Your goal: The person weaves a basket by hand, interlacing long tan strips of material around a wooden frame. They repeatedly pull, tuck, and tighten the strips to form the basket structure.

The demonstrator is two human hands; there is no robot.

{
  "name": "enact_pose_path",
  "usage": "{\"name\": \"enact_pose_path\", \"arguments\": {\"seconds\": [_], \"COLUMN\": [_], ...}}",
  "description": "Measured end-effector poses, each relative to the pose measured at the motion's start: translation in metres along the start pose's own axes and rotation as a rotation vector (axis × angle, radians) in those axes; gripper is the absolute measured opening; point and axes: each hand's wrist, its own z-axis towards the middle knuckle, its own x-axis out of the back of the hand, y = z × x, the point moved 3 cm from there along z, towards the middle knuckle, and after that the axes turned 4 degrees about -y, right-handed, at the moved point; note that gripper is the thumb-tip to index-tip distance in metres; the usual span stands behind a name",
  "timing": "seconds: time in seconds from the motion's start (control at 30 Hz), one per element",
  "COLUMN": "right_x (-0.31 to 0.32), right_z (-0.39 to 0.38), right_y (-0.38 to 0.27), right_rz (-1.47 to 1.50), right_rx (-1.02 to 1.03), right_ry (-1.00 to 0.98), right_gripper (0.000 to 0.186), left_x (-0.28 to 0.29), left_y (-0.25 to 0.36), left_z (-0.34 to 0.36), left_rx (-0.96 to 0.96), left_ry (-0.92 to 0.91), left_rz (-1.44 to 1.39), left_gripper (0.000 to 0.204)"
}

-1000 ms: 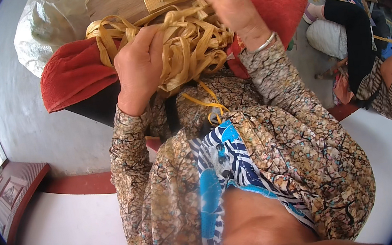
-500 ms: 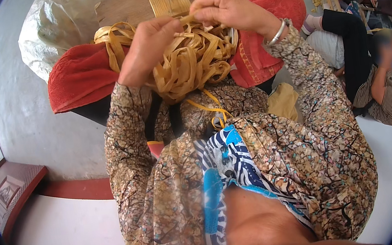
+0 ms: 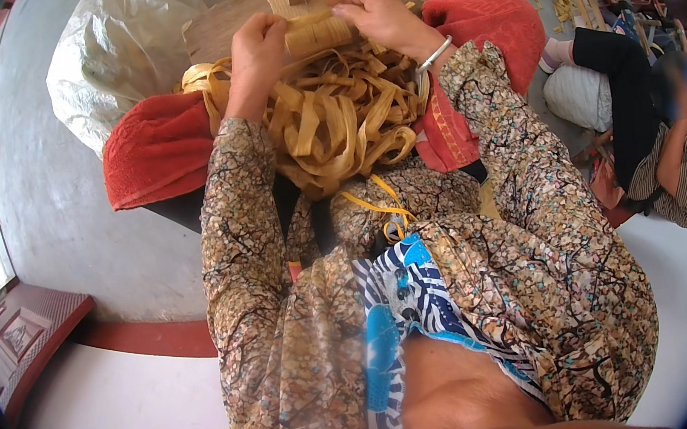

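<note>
I see a red cloth across the lap, a heap of tan strips on it. At its far edge, my left hand and right hand pinch a small woven piece, fingers closed on it.

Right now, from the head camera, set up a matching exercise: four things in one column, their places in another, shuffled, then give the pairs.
Things:
1. red towel
2. tangle of tan strips
3. silver bangle
4. clear plastic sack

Places:
A. on the right wrist
B. on the grey floor, upper left, behind the towel
C. heaped on the lap below both hands
D. spread over the lap, under the strips

Pairs: 1-D, 2-C, 3-A, 4-B
</note>
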Motion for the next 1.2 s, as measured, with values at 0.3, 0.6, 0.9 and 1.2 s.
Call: {"name": "enact_pose_path", "arguments": {"seconds": [0.3,0.6,0.9,1.2], "right_x": [0.014,0.031,0.033,0.045], "right_z": [-0.028,-0.045,-0.106,-0.093], "right_y": [-0.040,-0.088,-0.175,-0.163], "right_rz": [-0.717,-0.267,0.321,0.897], "right_rx": [0.598,0.277,0.354,0.118], "right_ry": [0.292,0.111,-0.491,0.049], "right_gripper": [0.022,0.026,0.022,0.030], "left_x": [-0.003,-0.021,0.048,0.002], "left_y": [0.038,0.073,0.247,0.161], "left_z": [-0.031,-0.116,-0.176,-0.102], "left_rx": [-0.109,0.170,-0.732,-0.110], "left_ry": [0.125,-0.396,-0.159,-0.401], "left_rz": [0.408,-0.347,0.463,-0.708], "left_gripper": [0.014,0.040,0.012,0.034]}}
